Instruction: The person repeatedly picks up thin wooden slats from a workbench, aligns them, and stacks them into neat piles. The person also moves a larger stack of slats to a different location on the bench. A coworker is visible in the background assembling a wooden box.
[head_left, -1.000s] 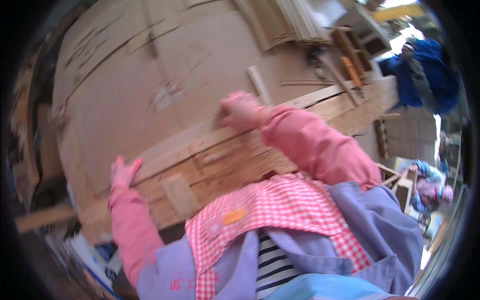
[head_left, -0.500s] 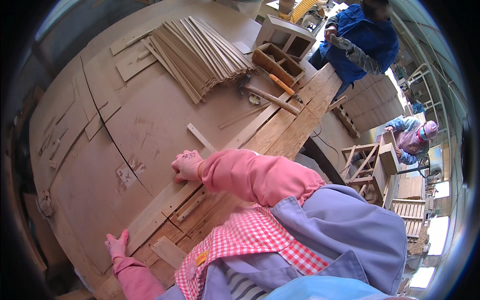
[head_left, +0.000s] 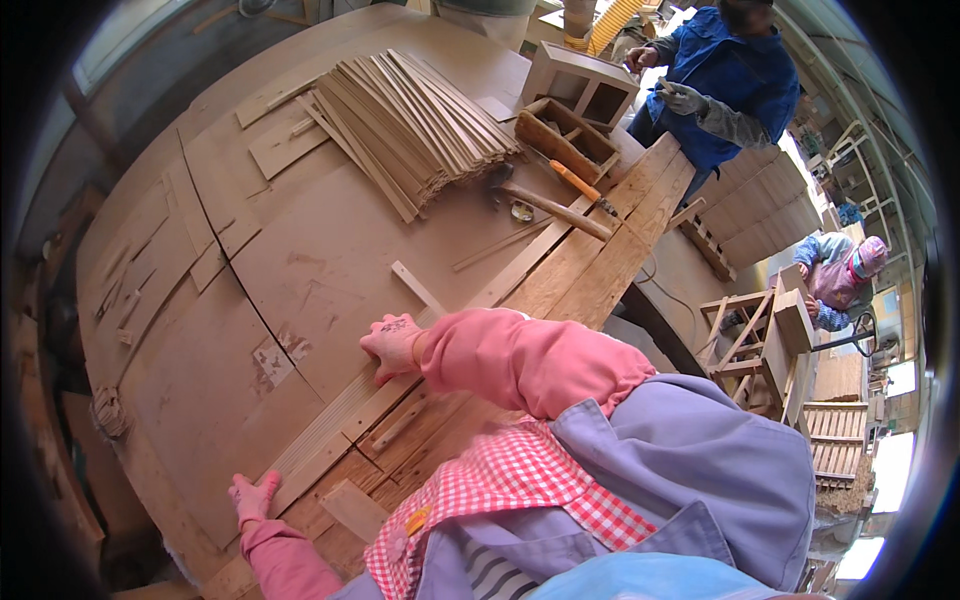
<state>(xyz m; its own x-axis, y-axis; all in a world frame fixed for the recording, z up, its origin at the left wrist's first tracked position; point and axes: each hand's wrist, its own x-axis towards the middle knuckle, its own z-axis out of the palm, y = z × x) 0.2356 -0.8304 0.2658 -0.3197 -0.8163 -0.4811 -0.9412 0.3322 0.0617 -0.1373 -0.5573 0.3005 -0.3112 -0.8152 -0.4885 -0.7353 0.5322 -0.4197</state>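
Both hands, left hand (head_left: 252,496) & right hand (head_left: 392,345), fingers flat on long plank (head_left: 330,440), gripping nothing.

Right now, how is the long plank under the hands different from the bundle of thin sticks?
The long plank is one wide, flat board; the bundle of thin sticks is many narrow strips, stacked and fanned. Both hands touch the plank; nothing touches the bundle, farther away. Both are pale wood on the workbench.

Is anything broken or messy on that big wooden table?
Nothing looks broken. The sheet covering the table has scuffed pale patches near the right hand. The stack of thin slats has slid into an uneven fan, and small offcuts lie scattered. The left hand presses the table's near edge.
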